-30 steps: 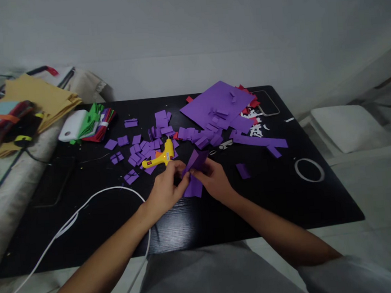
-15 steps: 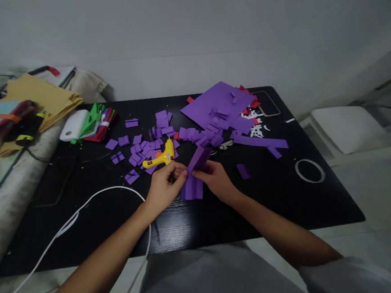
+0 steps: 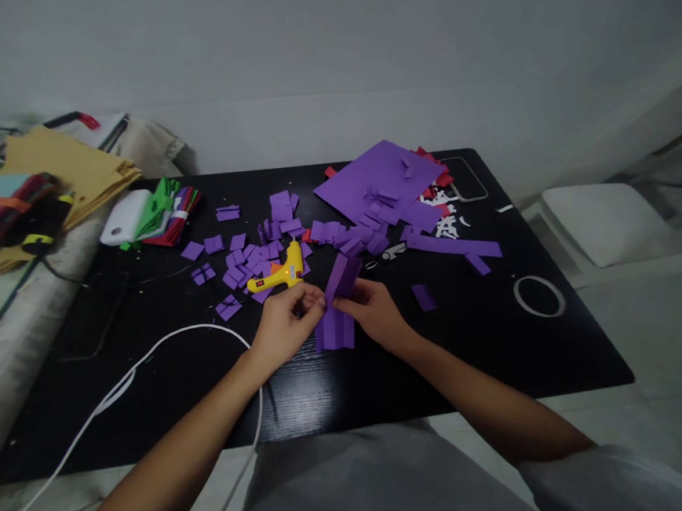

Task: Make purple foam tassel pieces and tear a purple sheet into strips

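A folded purple paper piece (image 3: 336,328) is held between my two hands near the middle of the black table. My left hand (image 3: 287,323) pinches its left edge. From the right, my right hand (image 3: 376,309) grips it, thumb on the front and the fingers partly hidden behind. The upper part of the paper leans up to the right, while the lower creased part hangs over the table. Just beyond my left hand lies a yellow glue gun (image 3: 286,272), among many small purple paper pieces (image 3: 238,257).
Purple sheets (image 3: 379,175) lie over red and white scraps at the back right. Scissors (image 3: 393,252) and a purple strip (image 3: 455,245) are nearby. A white cable (image 3: 170,337) loops at the left. Bundled coloured papers (image 3: 166,214) sit back left, beside brown envelopes (image 3: 68,167).
The purple paper's upper part has tilted slightly left and looks more upright. Both hands keep nearly the same grip. The whole view has shifted a little.
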`<state>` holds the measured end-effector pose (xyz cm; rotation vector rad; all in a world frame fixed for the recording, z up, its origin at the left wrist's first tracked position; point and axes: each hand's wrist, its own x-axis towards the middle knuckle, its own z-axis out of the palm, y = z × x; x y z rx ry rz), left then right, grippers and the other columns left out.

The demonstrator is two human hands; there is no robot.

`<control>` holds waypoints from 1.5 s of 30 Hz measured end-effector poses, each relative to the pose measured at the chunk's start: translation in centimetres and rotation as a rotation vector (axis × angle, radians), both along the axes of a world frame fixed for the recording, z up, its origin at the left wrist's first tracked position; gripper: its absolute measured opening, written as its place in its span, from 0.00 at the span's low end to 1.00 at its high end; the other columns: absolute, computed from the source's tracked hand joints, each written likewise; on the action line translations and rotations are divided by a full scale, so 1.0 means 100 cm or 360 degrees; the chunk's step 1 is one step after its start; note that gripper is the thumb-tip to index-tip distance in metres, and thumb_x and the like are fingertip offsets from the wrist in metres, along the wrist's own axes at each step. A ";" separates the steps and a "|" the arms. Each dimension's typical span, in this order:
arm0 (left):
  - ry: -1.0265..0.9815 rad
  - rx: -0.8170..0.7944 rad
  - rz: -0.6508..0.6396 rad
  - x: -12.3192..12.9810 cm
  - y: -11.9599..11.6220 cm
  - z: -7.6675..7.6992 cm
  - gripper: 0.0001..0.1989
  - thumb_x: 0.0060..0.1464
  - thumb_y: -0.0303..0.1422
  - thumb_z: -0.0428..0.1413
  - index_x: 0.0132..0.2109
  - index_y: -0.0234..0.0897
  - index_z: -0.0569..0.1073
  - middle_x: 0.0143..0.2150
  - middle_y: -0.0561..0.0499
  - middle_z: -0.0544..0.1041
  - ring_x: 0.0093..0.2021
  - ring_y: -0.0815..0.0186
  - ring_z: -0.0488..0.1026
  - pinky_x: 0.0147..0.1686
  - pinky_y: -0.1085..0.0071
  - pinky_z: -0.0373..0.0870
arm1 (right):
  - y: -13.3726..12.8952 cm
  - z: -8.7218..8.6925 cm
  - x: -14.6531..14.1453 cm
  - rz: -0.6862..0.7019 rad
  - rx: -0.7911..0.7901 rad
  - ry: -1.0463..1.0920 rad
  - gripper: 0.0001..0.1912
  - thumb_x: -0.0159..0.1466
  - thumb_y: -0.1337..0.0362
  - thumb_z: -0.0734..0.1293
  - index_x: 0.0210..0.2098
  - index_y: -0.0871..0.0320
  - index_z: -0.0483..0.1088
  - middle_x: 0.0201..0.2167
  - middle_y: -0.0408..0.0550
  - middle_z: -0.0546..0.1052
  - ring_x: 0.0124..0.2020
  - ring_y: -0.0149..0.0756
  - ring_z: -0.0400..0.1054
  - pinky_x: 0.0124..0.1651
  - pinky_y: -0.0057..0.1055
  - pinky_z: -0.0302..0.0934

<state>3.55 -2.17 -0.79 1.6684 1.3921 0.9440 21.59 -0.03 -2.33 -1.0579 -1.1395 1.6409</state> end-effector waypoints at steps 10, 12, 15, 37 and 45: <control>0.0008 0.0026 0.0010 0.000 0.001 0.001 0.07 0.60 0.35 0.58 0.38 0.36 0.77 0.29 0.52 0.77 0.29 0.68 0.74 0.31 0.73 0.69 | -0.001 -0.002 0.000 0.0000 0.0006 -0.0017 0.12 0.52 0.60 0.77 0.36 0.56 0.80 0.35 0.44 0.83 0.39 0.42 0.77 0.49 0.41 0.70; 0.0008 0.0044 -0.0006 0.000 0.000 0.001 0.08 0.61 0.36 0.57 0.39 0.37 0.77 0.29 0.53 0.77 0.29 0.68 0.74 0.31 0.73 0.69 | -0.001 -0.002 0.000 -0.0017 0.0011 -0.0010 0.13 0.52 0.60 0.77 0.37 0.55 0.80 0.36 0.45 0.83 0.40 0.42 0.77 0.50 0.41 0.71; 0.0012 0.0043 -0.0008 0.000 0.000 -0.001 0.09 0.63 0.37 0.57 0.40 0.37 0.78 0.31 0.52 0.77 0.30 0.67 0.74 0.31 0.72 0.70 | 0.000 -0.002 0.000 -0.0045 0.0032 0.0000 0.13 0.51 0.60 0.78 0.36 0.55 0.79 0.36 0.44 0.83 0.41 0.43 0.77 0.51 0.42 0.71; -0.0317 -0.0173 -0.0010 0.002 0.001 -0.007 0.08 0.56 0.33 0.61 0.43 0.38 0.75 0.32 0.53 0.76 0.31 0.68 0.73 0.33 0.73 0.70 | 0.000 0.003 0.003 -0.0025 -0.0030 -0.0007 0.13 0.53 0.62 0.76 0.38 0.56 0.80 0.37 0.44 0.84 0.42 0.42 0.77 0.53 0.41 0.70; -0.0378 -0.0236 0.0045 0.003 0.002 -0.008 0.08 0.57 0.38 0.61 0.39 0.37 0.76 0.30 0.52 0.75 0.30 0.68 0.71 0.31 0.72 0.68 | 0.000 0.005 0.003 -0.0027 -0.0037 -0.0001 0.13 0.50 0.61 0.78 0.34 0.56 0.78 0.35 0.44 0.83 0.40 0.41 0.77 0.51 0.41 0.71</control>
